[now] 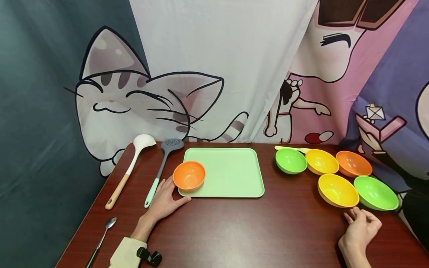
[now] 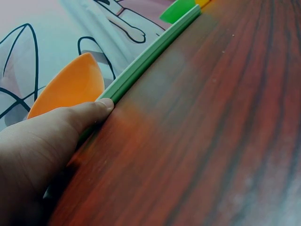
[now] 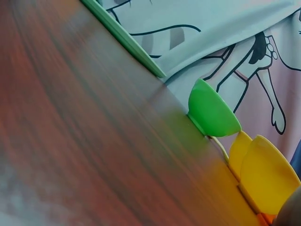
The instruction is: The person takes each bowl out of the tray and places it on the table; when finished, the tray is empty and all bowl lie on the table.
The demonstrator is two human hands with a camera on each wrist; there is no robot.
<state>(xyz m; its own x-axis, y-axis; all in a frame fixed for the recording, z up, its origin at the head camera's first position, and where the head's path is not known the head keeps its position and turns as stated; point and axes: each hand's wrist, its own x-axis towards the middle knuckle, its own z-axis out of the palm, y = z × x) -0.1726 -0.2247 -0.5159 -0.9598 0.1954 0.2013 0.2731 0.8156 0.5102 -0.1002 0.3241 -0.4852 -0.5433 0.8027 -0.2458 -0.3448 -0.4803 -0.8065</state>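
My left hand (image 1: 169,193) lies open on the dark wooden table (image 1: 234,230), beside an orange bowl (image 1: 189,175) that sits on the front left corner of a light green tray (image 1: 231,171). The fingers reach toward the bowl's side. In the left wrist view the thumb (image 2: 89,113) touches the tray's edge (image 2: 150,52), with the orange bowl (image 2: 70,87) just behind it. My right hand (image 1: 360,220) rests on the table at the front right with loosely curled fingers and holds nothing. It lies just in front of a yellow bowl (image 1: 337,190) and a green bowl (image 1: 376,192).
Behind those two stand a green bowl (image 1: 291,160), a yellow bowl (image 1: 321,161) and an orange bowl (image 1: 353,163), with a pale yellow spoon (image 1: 291,148) behind them. A white ladle (image 1: 130,167), a grey skimmer (image 1: 164,167) and a metal spoon (image 1: 102,238) lie at the left. A cartoon curtain hangs behind.
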